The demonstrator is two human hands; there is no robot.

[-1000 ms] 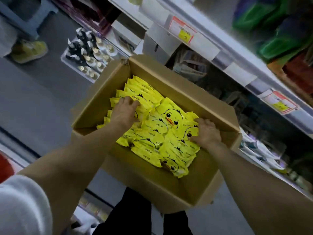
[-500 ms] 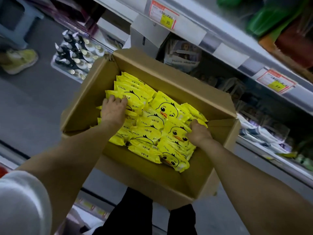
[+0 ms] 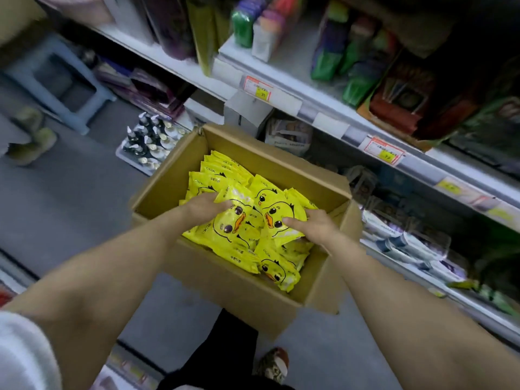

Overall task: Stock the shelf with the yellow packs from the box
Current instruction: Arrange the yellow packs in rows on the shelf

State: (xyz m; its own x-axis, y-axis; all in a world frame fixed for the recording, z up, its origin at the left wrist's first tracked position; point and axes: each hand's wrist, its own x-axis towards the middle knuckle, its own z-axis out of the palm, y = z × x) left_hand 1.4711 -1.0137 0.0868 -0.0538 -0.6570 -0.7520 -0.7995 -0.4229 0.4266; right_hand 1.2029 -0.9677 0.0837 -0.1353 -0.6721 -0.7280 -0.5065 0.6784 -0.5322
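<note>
1. One open cardboard box [image 3: 281, 161] sits mid-scene, just beside the shelf [image 3: 323, 108] that runs along the right.
2. The yellow packs [image 3: 225, 235] all lie inside the box. There are more than a dozen, each printed with a duck face, but they overlap too much for an exact count. They fill the far-left and middle of the box, and bare cardboard shows along its right wall.
3. Two hands are in view, both reaching into the box.
4. The left hand [image 3: 204, 205] grasps the left edge of a raised pack, its fingers curled over the top.
5. The right hand [image 3: 318, 225] grasps the right side of the neighbouring pack. Its thumb lies flat across the duck face, and the other fingers are hidden behind the pack.
6. These two packs stand tilted up between the hands, touching each other and resting above the remaining packs.
7. Two red-and-yellow price tags [image 3: 257, 87] show clearly on the shelf rail — a third, farther right, is blurred.
8. On the floor [image 3: 70, 206] stand one tray of small bottles [image 3: 149, 139], just far-left of the box, and one grey-blue stool [image 3: 59, 83], well apart at the far left.
</note>
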